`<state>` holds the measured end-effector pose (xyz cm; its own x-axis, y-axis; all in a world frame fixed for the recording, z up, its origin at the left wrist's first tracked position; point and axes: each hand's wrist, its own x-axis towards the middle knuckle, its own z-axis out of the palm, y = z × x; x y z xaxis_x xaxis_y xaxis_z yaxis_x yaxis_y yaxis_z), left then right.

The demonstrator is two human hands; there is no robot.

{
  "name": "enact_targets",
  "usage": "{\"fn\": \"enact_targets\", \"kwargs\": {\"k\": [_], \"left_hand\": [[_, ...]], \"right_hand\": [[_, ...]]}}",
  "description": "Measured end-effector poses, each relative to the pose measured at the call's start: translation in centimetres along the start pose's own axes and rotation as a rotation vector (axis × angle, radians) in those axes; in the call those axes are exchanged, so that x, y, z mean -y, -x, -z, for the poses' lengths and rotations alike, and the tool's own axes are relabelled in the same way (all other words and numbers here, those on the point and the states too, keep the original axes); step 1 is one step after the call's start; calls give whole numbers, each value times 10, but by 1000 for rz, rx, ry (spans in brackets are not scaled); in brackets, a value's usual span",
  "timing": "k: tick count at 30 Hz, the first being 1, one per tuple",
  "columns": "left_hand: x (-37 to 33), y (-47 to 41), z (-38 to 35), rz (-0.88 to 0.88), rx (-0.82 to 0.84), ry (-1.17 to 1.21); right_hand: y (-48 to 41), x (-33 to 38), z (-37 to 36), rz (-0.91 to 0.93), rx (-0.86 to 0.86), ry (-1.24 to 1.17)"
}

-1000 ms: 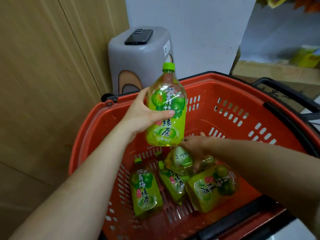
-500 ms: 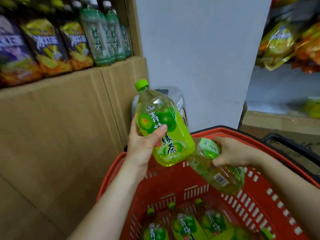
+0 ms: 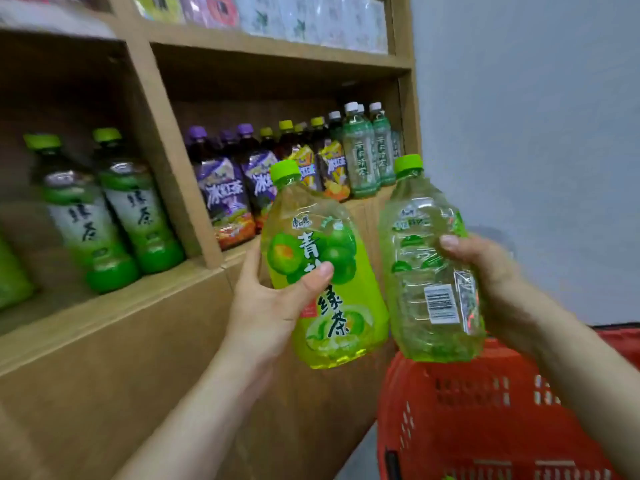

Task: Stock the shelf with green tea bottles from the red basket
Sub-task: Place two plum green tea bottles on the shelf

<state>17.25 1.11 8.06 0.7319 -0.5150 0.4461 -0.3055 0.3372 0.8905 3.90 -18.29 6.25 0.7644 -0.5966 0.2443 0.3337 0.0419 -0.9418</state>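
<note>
My left hand [image 3: 273,306] grips a green tea bottle [image 3: 322,271] with a green cap, its plum label facing me. My right hand [image 3: 491,282] grips a second green tea bottle [image 3: 426,271], turned so its barcode shows. Both bottles are held upright side by side in front of the wooden shelf [image 3: 145,289]. The red basket [image 3: 485,410] sits below my right arm at the lower right; its inside is mostly out of view.
The shelf's right bay holds purple-label bottles [image 3: 225,195], yellow-label bottles [image 3: 332,164] and pale green bottles [image 3: 360,157]. Two dark green tea bottles [image 3: 114,209] stand in the left bay. A grey wall [image 3: 536,133] is on the right.
Both hands have lifted their bottles from basket height up to the shelf level, and the right-hand bottle has turned upright. My view has risen from the basket to the shelf.
</note>
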Motion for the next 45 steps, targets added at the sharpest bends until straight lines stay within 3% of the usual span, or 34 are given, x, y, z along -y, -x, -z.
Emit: {"fn": "enact_targets", "kwargs": {"k": [9, 16, 23, 27, 29, 33, 35, 40, 45], "left_hand": [[-101, 6, 158, -197, -277, -305], [-134, 4, 273, -181, -387, -531], [-118, 5, 341, -112, -438, -541], [-117, 2, 352, -70, -399, -597], [-120, 5, 352, -117, -455, -847], [-128, 16, 336, -669, -437, -1399], [-122, 17, 320, -762, -351, -1514], [-113, 9, 288, -557, -333, -1626], [-115, 1, 286, -466, -305, -1599]], "right_hand": [[-16, 22, -183, 177, 205, -118], [-13, 17, -306, 344, 103, -49], [-10, 7, -386, 430, 9, 191], [-13, -15, -411, 443, -14, 267], [-11, -26, -417, 461, -18, 297], [-16, -33, -418, 468, -2, 385], [-23, -33, -411, 450, 90, 392], [-37, -26, -386, 304, 492, 129], [-44, -35, -391, 365, 421, 135]]}}
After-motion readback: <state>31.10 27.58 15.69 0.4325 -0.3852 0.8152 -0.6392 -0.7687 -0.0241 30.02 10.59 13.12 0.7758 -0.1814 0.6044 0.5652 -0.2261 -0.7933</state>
